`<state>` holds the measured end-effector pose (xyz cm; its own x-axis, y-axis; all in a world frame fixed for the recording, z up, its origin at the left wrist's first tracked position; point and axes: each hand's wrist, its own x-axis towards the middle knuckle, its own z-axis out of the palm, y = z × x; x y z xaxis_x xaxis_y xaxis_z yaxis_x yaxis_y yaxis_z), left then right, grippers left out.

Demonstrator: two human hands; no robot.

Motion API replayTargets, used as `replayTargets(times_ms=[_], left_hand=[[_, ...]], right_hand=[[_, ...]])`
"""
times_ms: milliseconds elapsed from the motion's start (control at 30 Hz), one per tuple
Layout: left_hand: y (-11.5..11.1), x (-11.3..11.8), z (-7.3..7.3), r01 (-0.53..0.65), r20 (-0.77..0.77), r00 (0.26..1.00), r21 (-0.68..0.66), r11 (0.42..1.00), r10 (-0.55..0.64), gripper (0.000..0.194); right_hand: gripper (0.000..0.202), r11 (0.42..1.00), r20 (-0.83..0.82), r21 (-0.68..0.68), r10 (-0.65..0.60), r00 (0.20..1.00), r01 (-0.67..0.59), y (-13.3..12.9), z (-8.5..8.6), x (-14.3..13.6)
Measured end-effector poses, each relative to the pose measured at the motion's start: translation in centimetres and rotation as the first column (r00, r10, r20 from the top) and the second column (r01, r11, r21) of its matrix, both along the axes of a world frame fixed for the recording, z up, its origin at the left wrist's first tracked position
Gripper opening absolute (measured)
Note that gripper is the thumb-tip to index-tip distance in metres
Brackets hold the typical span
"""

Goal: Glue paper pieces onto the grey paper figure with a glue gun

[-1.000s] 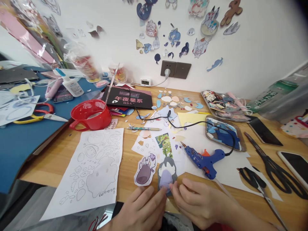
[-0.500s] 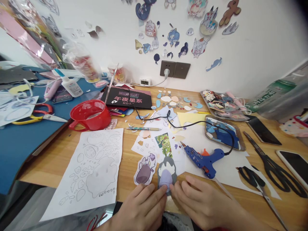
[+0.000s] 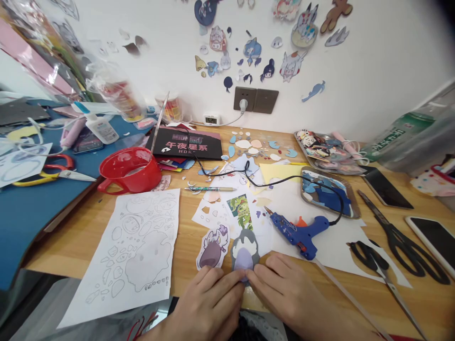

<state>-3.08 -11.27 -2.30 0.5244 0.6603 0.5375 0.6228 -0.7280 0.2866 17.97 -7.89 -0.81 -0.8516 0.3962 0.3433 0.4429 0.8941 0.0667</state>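
A layered paper piece point(image 3: 245, 251), dark grey with a white and lilac front, lies near the table's front edge. My left hand point(image 3: 209, 298) presses a fingertip on its lower end from the left, fingers close together. From the right, the fingertips of my right hand point(image 3: 284, 289) meet the same lower end, its fingers curled. Both hands' fingertips touch or nearly touch there and hide the bottom of the piece. Just left of it is a printed cutout point(image 3: 213, 247) with a purple oval. A blue glue gun point(image 3: 300, 232) lies to the right behind my right hand.
A pencil-drawn sheet point(image 3: 142, 246) and a red mug point(image 3: 130, 170) are at the left. Black scissors point(image 3: 401, 241), phones point(image 3: 435, 244) and a tray of blue scraps point(image 3: 330, 192) are at the right. The glue gun's black cord point(image 3: 280, 182) crosses the middle.
The view has shifted slightly. My right hand's fingertips have moved left and inward, closer to my left fingertip at the lower end of the grey piece, covering more of it.
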Motion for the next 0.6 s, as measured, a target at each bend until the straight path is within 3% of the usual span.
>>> replayTargets(times_ms=[267, 600], left_hand=[[-0.28, -0.21, -0.97, -0.022, -0.058, 0.998, 0.199, 0.98, 0.035, 0.02], [0.17, 0.15, -0.27, -0.004, -0.075, 0.997, 0.04, 0.999, 0.007, 0.02]], right_hand=[[0.015, 0.997, -0.023, -0.054, -0.061, 0.998, 0.059, -0.4, -0.54, -0.08], [0.017, 0.987, -0.078, -0.115, -0.121, 0.99, 0.111, -0.52, -0.24, -0.9]])
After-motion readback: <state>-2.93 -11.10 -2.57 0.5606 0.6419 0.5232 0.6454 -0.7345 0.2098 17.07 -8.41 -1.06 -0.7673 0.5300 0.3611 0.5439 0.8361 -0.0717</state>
